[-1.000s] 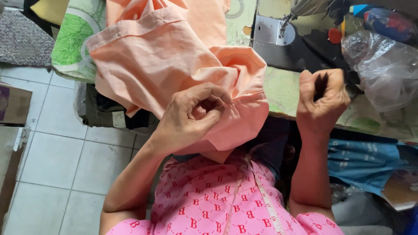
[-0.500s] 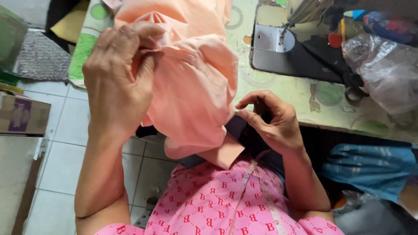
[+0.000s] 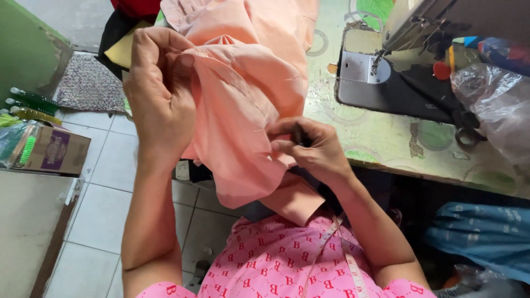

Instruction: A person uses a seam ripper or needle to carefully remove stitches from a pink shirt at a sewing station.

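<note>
Left hand [image 3: 157, 94] fingers gripping peach fabric [image 3: 243, 127], right hand [image 3: 312, 149] fingers pinching its edge, cardboard box [image 3: 52, 154] holding green items

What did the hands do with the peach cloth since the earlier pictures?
The left hand rose from the middle, gripping the peach cloth up high. The right hand left the table edge and now pinches the cloth's lower fold. The sewing machine stayed put.
</note>
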